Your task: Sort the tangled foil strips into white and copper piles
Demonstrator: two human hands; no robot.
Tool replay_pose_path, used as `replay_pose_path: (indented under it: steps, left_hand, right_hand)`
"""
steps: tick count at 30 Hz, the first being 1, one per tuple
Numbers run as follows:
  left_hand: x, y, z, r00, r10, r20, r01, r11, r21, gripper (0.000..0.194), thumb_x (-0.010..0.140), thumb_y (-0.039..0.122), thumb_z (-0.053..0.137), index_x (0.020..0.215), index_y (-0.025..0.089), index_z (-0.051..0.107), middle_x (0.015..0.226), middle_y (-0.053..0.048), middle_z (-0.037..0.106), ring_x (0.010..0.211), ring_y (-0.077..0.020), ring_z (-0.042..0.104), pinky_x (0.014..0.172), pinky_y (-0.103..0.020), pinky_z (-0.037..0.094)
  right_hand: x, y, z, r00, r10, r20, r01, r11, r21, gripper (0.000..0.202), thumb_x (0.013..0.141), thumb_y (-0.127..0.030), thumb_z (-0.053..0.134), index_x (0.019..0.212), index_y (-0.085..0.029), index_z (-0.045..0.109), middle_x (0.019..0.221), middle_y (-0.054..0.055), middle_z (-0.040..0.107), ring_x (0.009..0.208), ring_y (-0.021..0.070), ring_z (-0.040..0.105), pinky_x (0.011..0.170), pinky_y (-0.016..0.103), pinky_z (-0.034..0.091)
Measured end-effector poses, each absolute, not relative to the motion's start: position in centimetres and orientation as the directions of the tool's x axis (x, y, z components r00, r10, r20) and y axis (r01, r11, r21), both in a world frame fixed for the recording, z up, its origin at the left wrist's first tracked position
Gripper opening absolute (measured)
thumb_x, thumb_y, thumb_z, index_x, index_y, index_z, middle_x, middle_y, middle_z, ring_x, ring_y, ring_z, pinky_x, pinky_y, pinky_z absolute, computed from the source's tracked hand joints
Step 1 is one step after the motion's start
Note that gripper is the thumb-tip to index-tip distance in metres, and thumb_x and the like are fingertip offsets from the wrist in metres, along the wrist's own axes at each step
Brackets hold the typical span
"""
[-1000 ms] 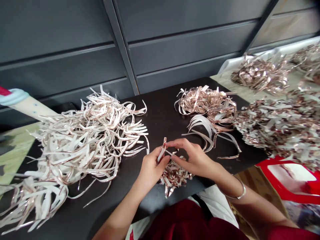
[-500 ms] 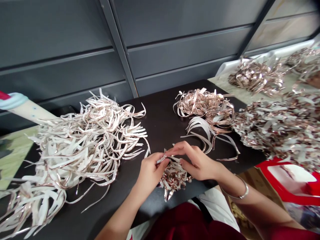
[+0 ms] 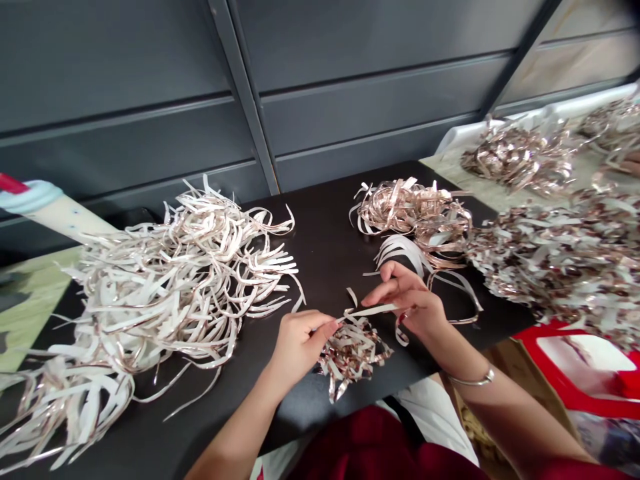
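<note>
Between my hands stretches a thin ribbon strip (image 3: 371, 311), pale on the side facing me. My left hand (image 3: 304, 343) pinches its left end between thumb and forefinger. The fingers of my right hand (image 3: 413, 300) are curled around the strip's other end, with a loose tail hanging below them. Under the strip lies a small bunch of knotted rose-gold and white ribbon (image 3: 353, 357), close to the table's near edge. Whether the strip is tied to that bunch, I cannot tell. Just behind my right hand, several white strips (image 3: 400, 247) curve over the table.
A large heap of white and rose-gold strips (image 3: 185, 287) covers the left of the black table (image 3: 325, 247). Rose-gold coils (image 3: 415, 213) lie at the back right, beside a big knotted pile (image 3: 560, 260). A red bag (image 3: 550, 360) and grey wall panels (image 3: 375, 113) border the table.
My right hand has moved away to the right from my left fingertips, and the strip is now drawn out between them. My left hand has barely moved.
</note>
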State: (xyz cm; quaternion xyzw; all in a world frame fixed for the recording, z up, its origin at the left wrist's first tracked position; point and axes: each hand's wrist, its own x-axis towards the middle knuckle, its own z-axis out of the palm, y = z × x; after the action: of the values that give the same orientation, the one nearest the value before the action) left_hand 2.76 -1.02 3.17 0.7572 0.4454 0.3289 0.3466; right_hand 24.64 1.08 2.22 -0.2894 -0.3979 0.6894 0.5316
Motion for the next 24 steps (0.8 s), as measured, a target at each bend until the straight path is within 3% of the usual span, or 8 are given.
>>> replay_pose_path:
  steps: [6,9,12,16,18,20,22,24]
  left_hand:
    - [2.7,-1.4,3.6,0.547,0.789,0.282,0.392,-0.538,0.746,0.037,0.090,0.029,0.048,0.060,0.016,0.065,0.048,0.002,0.045,0.045,-0.0081,0.039,0.046,-0.022,0.028]
    - [2.5,-1.4,3.8,0.576,0.716,0.394,0.376,-0.660,0.651,0.033,0.089,0.025,0.047,0.063,0.016,0.065,0.048,0.002,0.046,0.045,-0.0087,0.039,0.047,-0.023,0.028]
    - [1.9,-1.4,4.2,0.576,0.704,0.415,0.419,-0.691,0.590,0.028,0.087,0.022,0.049,0.065,0.017,0.065,0.047,0.002,0.048,0.045,-0.0087,0.039,0.047,-0.023,0.028]
    - [1.0,-1.7,5.0,0.596,0.754,0.274,0.532,-0.627,0.569,0.026,0.086,0.021,0.049,0.065,0.018,0.064,0.052,0.001,0.054,0.047,-0.0087,0.045,0.048,-0.022,0.030]
    - [0.8,-2.0,5.5,0.597,0.766,0.238,0.560,-0.611,0.559,0.024,0.085,0.021,0.050,0.067,0.018,0.065,0.054,0.000,0.056,0.049,-0.0090,0.048,0.049,-0.022,0.031]
    - [0.7,-2.2,6.0,0.605,0.760,0.238,0.558,-0.618,0.554,0.023,0.085,0.021,0.051,0.067,0.018,0.065,0.053,0.001,0.055,0.048,-0.0090,0.047,0.049,-0.022,0.030]
    - [0.6,-2.3,6.5,0.620,0.746,0.244,0.536,-0.629,0.563,0.024,0.085,0.021,0.051,0.066,0.018,0.065,0.051,0.001,0.053,0.046,-0.0087,0.045,0.047,-0.023,0.029]
    - [0.6,-2.3,6.9,0.637,0.733,0.238,0.505,-0.630,0.590,0.024,0.085,0.021,0.052,0.065,0.018,0.065,0.049,0.001,0.051,0.045,-0.0087,0.043,0.046,-0.023,0.030]
  right_hand:
    - [23.9,1.4,2.6,-0.144,0.988,-0.056,-0.611,-0.133,-0.780,0.031,0.048,-0.008,0.045,0.076,-0.021,0.044,0.050,-0.006,0.063,0.047,0.0167,0.064,0.053,0.031,0.054]
    - [23.9,2.2,2.4,-0.156,0.977,-0.145,-0.591,-0.209,-0.779,0.024,0.058,-0.011,0.049,0.079,-0.022,0.044,0.054,-0.006,0.062,0.045,0.0147,0.061,0.050,0.028,0.052]
    - [24.7,3.3,1.7,-0.122,0.973,-0.194,-0.510,-0.229,-0.829,0.010,0.078,-0.029,0.051,0.085,-0.023,0.047,0.065,-0.004,0.067,0.051,0.0134,0.063,0.053,0.027,0.053]
    - [25.9,3.1,1.9,-0.024,0.999,0.037,-0.262,0.030,-0.965,0.039,0.086,-0.057,0.042,0.081,-0.021,0.056,0.073,0.003,0.068,0.072,0.0195,0.068,0.069,0.035,0.054]
    - [25.6,2.0,3.0,-0.099,0.969,0.227,-0.062,0.221,-0.973,0.042,0.083,-0.058,0.049,0.084,-0.018,0.063,0.085,0.008,0.069,0.086,0.0223,0.065,0.082,0.037,0.050]
    - [24.6,0.7,4.4,-0.393,0.878,0.274,0.114,0.342,-0.933,0.039,0.078,-0.053,0.062,0.092,-0.018,0.067,0.096,0.009,0.068,0.094,0.0234,0.061,0.086,0.038,0.047]
    - [23.3,-0.3,5.4,-0.541,0.785,0.301,0.136,0.435,-0.890,0.028,0.075,-0.044,0.069,0.085,-0.017,0.069,0.084,0.007,0.069,0.086,0.0202,0.061,0.083,0.035,0.046]
    - [22.2,-0.7,5.7,-0.596,0.755,0.273,0.097,0.405,-0.909,0.022,0.080,-0.037,0.066,0.075,-0.015,0.069,0.075,0.006,0.067,0.077,0.0165,0.059,0.075,0.030,0.047]
